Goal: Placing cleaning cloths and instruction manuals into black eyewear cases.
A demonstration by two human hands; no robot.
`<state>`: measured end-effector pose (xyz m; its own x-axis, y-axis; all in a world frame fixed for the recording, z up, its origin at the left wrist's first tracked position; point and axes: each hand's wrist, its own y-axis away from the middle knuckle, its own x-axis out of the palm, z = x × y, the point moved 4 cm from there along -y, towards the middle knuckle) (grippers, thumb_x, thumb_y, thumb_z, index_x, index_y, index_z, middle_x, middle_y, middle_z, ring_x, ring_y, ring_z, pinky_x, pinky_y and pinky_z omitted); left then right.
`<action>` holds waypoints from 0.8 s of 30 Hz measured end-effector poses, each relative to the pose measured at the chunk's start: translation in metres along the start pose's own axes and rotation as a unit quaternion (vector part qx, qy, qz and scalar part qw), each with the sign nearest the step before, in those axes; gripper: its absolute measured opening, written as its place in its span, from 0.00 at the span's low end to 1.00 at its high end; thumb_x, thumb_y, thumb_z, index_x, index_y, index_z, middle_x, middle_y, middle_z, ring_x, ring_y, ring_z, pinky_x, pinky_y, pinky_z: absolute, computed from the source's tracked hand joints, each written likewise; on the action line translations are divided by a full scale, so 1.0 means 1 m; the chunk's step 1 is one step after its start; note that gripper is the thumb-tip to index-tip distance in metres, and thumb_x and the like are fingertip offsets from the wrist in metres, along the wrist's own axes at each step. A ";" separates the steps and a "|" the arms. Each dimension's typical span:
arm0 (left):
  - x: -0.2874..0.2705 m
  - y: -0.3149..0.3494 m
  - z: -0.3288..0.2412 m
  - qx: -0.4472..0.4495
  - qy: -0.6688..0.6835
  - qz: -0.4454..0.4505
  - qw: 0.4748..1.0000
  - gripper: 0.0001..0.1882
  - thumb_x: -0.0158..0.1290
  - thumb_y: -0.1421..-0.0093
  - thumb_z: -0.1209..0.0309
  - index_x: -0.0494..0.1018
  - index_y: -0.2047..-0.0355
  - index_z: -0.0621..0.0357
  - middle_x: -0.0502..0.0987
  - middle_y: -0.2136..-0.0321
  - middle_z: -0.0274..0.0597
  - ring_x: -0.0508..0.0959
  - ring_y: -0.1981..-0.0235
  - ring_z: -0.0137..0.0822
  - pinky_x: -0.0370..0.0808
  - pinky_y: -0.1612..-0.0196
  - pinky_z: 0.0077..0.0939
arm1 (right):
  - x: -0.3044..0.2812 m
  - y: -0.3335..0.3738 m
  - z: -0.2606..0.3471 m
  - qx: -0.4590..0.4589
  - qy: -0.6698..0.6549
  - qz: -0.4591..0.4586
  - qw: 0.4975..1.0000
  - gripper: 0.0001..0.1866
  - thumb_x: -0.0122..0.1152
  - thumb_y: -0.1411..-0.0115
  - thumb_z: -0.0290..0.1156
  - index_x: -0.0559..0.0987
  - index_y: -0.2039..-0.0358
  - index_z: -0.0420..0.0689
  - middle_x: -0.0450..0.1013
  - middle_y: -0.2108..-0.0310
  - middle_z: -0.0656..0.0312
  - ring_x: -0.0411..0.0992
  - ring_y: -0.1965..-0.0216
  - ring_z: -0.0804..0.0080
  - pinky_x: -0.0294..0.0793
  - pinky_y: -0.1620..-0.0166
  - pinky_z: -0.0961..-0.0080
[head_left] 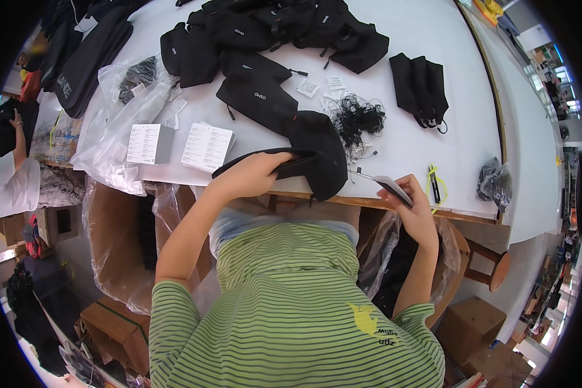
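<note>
At the front edge of the table, my left hand [255, 174] grips a black fabric pouch [301, 169], its fingers tucked into the mouth. To the right, my right hand [415, 202] pinches a small dark-and-white hang tag [398, 190] between thumb and fingers. A thin string runs from the tag toward the pouch; whether it is fastened there I cannot tell. Just beyond lies a tangle of black strings [359, 119]. Left of the pouch stand two stacks of white printed cards [147, 143], the nearer one partly fanned.
Many black pouches [239, 32] cover the far middle, with another group [419, 87] at right. Clear plastic bags [113, 119] lie at left. Yellow-and-black snips [434, 186] rest near the right front edge. Plastic-lined cartons [119, 252] stand below. At far left shows another person's arm [19, 139].
</note>
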<state>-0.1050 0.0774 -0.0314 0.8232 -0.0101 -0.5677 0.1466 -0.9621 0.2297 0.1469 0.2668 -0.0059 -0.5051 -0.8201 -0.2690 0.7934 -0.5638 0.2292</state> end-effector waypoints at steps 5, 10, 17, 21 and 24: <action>-0.002 0.017 -0.011 -0.018 -0.094 -0.025 0.995 0.16 0.53 0.43 0.71 0.72 0.54 0.60 0.77 0.70 0.55 0.76 0.66 0.55 0.72 0.63 0.40 | -0.032 -0.015 -0.011 -0.079 -0.210 -0.203 0.953 0.06 0.57 0.38 0.28 0.77 0.68 0.39 0.76 0.73 0.61 0.70 0.74 0.79 0.68 0.71 0.83; -0.001 0.040 -0.045 0.014 -0.124 -0.117 0.985 0.11 0.55 0.43 0.65 0.73 0.61 0.55 0.76 0.78 0.48 0.77 0.74 0.50 0.71 0.71 0.39 | 0.032 -0.068 0.001 -0.050 -0.666 -0.189 0.720 0.18 0.46 0.33 0.48 0.70 0.73 0.48 0.62 0.83 0.68 0.58 0.80 0.77 0.58 0.75 0.82; 0.004 0.060 -0.065 0.042 -0.111 -0.110 0.987 0.13 0.58 0.44 0.61 0.73 0.65 0.55 0.73 0.82 0.45 0.75 0.78 0.47 0.69 0.74 0.37 | 0.057 -0.085 0.006 -0.131 -0.615 -0.124 0.767 0.18 0.40 0.34 0.43 0.67 0.76 0.46 0.50 0.90 0.69 0.47 0.88 0.80 0.49 0.79 0.80; 0.011 0.063 -0.059 0.054 -0.115 -0.102 0.987 0.12 0.58 0.45 0.62 0.73 0.65 0.55 0.73 0.82 0.44 0.75 0.77 0.47 0.69 0.73 0.36 | 0.043 -0.083 -0.008 -0.150 -0.583 -0.136 0.787 0.14 0.41 0.37 0.39 0.67 0.75 0.45 0.53 0.88 0.69 0.50 0.85 0.79 0.53 0.76 0.80; 0.015 0.065 -0.058 0.070 -0.114 -0.098 0.986 0.12 0.58 0.45 0.62 0.73 0.66 0.54 0.73 0.82 0.42 0.74 0.77 0.46 0.69 0.73 0.35 | 0.051 -0.073 -0.008 -0.023 -0.658 -0.178 0.731 0.14 0.44 0.37 0.41 0.67 0.73 0.45 0.57 0.82 0.66 0.56 0.78 0.75 0.58 0.70 0.79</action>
<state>-0.0509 0.0302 0.0212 0.6397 0.1348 -0.7567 0.2005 -0.9797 -0.0051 0.0655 0.2668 -0.0436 -0.5481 -0.0231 0.8361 0.5275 -0.7853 0.3242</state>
